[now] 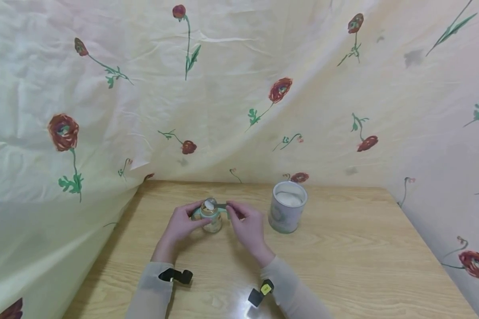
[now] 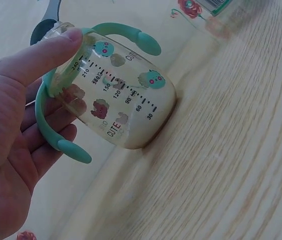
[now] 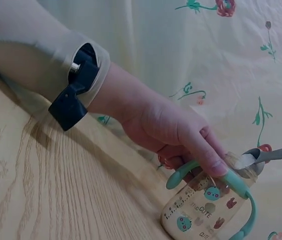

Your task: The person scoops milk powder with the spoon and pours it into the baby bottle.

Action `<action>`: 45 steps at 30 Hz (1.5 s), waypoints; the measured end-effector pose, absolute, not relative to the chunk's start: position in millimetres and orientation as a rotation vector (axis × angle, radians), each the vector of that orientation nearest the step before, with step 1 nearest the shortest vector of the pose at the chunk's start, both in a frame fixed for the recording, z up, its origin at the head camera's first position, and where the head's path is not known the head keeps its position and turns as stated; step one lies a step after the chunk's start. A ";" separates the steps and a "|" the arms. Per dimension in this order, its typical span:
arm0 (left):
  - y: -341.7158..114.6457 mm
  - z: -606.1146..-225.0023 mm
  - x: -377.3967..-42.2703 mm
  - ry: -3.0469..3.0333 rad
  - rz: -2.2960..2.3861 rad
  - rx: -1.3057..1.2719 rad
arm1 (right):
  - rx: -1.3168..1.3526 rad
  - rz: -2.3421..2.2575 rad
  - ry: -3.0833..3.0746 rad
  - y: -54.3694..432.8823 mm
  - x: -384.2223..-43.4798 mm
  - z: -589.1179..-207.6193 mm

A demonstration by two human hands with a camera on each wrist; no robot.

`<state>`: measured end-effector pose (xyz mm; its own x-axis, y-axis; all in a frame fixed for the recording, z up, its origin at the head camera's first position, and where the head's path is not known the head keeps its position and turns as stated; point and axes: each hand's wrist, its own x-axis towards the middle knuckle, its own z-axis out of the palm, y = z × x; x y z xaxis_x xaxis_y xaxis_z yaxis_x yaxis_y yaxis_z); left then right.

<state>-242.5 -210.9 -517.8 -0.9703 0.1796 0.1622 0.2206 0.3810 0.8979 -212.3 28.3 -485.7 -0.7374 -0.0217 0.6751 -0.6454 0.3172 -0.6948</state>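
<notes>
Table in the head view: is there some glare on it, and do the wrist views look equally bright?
Head view: yes, a whitish glare on the table, near the bottom edge; left wrist view: dimmer, yet numbers on the bottle are readable; right wrist view: also dimmer.

The clear bottle point(image 2: 115, 82) stands open on the table point(image 1: 343, 248), gripped near its neck by the left hand point(image 1: 185, 220). It has a mint-green collar with two curved handles point(image 2: 128, 33), a scale from 30 to 240, small cartoon figures and the word "CUTE"; pale contents sit at its base. The right hand point(image 1: 248, 221) holds a grey scoop point(image 3: 276, 154), its bowl at the bottle's mouth, with white powder point(image 3: 244, 160) inside.
</notes>
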 end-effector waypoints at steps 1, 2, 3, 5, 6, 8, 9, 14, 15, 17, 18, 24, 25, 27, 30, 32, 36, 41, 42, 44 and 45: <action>-210.7 -517.3 -242.6 -2.581 -1.683 -0.372 | 0.611 1.398 -2.026 28.5 -212.8 -485.8; -210.6 -516.9 -242.6 -2.584 -1.679 -0.368 | 0.632 1.353 -2.026 28.6 -213.3 -486.2; -210.3 -516.5 -242.5 -2.587 -1.677 -0.365 | 0.649 1.317 -2.026 28.8 -213.7 -486.6; -210.0 -515.6 -242.3 -2.590 -1.677 -0.358 | 0.673 1.252 -2.029 29.1 -214.7 -487.5; -210.0 -515.3 -242.1 -2.591 -1.682 -0.357 | 0.680 1.232 -2.030 29.2 -215.1 -488.1; -209.7 -515.1 -241.8 -2.590 -1.691 -0.356 | 0.690 1.213 -2.028 29.3 -215.6 -489.2; -209.6 -515.0 -241.6 -2.589 -1.695 -0.356 | 0.692 1.207 -2.029 29.4 -215.7 -489.6; -208.4 -517.0 -241.4 -2.588 -1.707 -0.371 | 0.693 1.194 -2.048 30.3 -215.1 -490.7; -208.1 -516.9 -241.2 -2.591 -1.705 -0.369 | 0.694 1.194 -2.052 30.4 -214.8 -490.7; -207.6 -517.2 -241.0 -2.592 -1.701 -0.368 | 0.700 1.193 -2.057 30.8 -214.2 -490.5; -207.5 -516.9 -240.8 -2.592 -1.701 -0.367 | 0.704 1.193 -2.057 30.9 -214.0 -490.3; -208.0 -516.0 -240.0 -2.589 -1.701 -0.357 | 0.729 1.171 -2.068 31.1 -212.9 -489.3; -208.2 -516.1 -239.8 -2.590 -1.699 -0.358 | 0.732 1.166 -2.075 31.2 -212.8 -489.3; -208.6 -515.9 -239.3 -2.587 -1.701 -0.361 | 0.745 1.156 -2.080 31.2 -212.8 -489.4; -209.2 -516.3 -238.6 -2.593 -1.696 -0.369 | 0.774 1.135 -2.076 31.1 -212.8 -489.8; -209.6 -516.5 -238.0 -2.596 -1.700 -0.364 | 0.796 1.117 -2.064 31.1 -212.8 -490.1; -209.9 -516.5 -239.1 -2.587 -1.707 -0.367 | 0.823 1.078 -2.052 31.2 -213.8 -490.2; -207.8 -515.0 -239.2 -2.575 -1.724 -0.387 | 0.838 1.027 -2.052 33.5 -215.5 -491.4; -207.4 -514.9 -239.1 -2.575 -1.727 -0.391 | 0.837 1.020 -2.051 34.0 -215.6 -491.9; -207.2 -515.0 -238.8 -2.573 -1.729 -0.400 | 0.841 1.011 -2.042 34.6 -216.0 -492.4; -207.3 -514.6 -238.9 -2.572 -1.728 -0.404 | 0.845 1.009 -2.033 34.6 -216.3 -492.0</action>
